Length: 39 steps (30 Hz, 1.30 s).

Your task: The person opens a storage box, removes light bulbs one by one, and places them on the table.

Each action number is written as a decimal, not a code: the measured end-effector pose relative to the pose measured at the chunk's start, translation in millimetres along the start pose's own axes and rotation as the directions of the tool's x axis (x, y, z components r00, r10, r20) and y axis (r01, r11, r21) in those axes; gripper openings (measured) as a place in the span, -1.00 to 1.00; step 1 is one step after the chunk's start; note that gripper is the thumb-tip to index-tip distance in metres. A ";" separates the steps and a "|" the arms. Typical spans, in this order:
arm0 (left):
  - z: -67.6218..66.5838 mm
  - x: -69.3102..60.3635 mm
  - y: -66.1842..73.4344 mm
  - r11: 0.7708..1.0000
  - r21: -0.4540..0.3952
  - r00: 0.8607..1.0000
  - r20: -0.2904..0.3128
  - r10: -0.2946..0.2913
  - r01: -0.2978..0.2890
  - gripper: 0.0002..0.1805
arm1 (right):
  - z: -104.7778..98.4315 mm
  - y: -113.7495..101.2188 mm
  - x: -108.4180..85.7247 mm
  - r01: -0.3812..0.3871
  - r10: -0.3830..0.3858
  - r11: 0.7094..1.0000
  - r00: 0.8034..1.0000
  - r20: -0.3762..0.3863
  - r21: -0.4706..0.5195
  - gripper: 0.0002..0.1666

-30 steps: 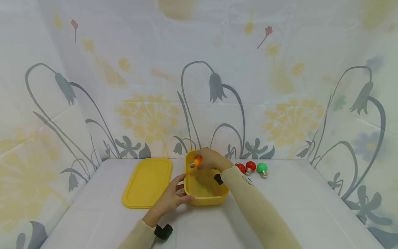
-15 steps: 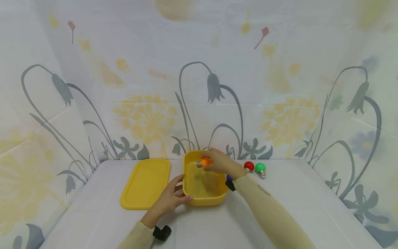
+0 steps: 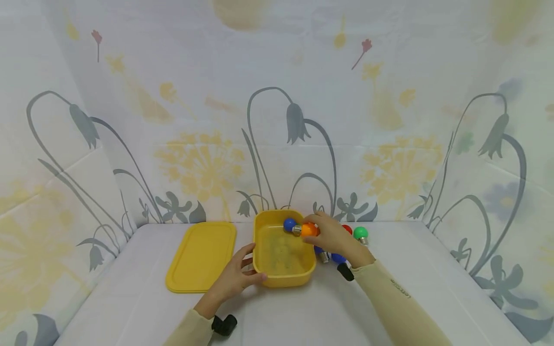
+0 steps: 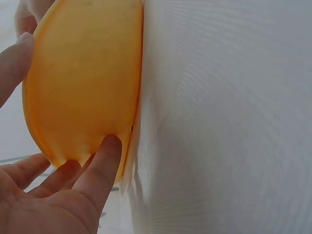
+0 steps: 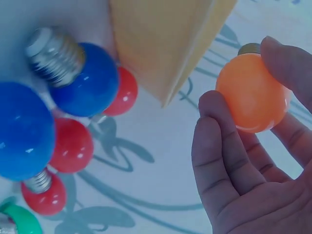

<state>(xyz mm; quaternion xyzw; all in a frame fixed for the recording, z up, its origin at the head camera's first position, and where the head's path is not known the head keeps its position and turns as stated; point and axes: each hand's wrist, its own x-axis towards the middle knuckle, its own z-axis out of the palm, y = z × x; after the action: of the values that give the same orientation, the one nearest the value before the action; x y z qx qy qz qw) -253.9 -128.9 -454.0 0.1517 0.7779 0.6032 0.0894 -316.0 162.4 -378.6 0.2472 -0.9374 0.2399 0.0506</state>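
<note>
My right hand (image 3: 339,240) pinches an orange light bulb (image 3: 309,229) over the right rim of a yellow box (image 3: 283,282). In the right wrist view, thumb and fingers hold the orange bulb (image 5: 251,95) by its round glass, its metal base pointing away. A blue bulb (image 3: 289,224) shows inside the box at the back right. At the box's front left corner, my left hand (image 3: 233,278) grips with fingers on the left wall and thumb at the front. Close up, the left fingertips (image 4: 111,146) touch the wall of the box (image 4: 83,83).
Right of the box lie more bulbs on the white table: blue ones (image 5: 92,83), red ones (image 5: 73,146) and a green one (image 3: 360,233). A flat yellow lid (image 3: 201,257) lies to the left. A flower-printed cloth (image 3: 277,115) stands behind.
My right hand has moved right with the orange bulb, from over the box's middle to its right rim. The blue bulb inside has come into sight. The left hand stays put.
</note>
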 end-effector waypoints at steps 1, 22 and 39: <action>0.1 -0.3 0.1 1.000 0.003 1.000 -0.002 -0.001 0.001 0.03 | -0.6 3.2 -3.2 0.004 -0.004 1.000 1.000 -0.012 -0.004 -0.46; -0.4 -0.4 -1.1 1.000 -0.003 1.000 -0.001 -0.010 0.010 0.03 | -2.0 68.0 -64.0 -0.101 0.103 0.995 0.973 -0.207 0.019 -0.48; -0.1 -0.9 0.1 1.000 0.003 1.000 0.001 -0.008 0.008 0.02 | -2.4 98.1 -83.3 -0.231 0.237 0.971 0.959 -0.155 0.059 -0.54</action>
<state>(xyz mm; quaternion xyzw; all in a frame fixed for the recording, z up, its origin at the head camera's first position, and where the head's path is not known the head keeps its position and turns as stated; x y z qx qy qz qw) -253.1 -129.3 -453.9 0.1493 0.7793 0.6016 0.0920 -291.2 275.0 -436.0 0.1156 -0.9479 0.2824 0.0922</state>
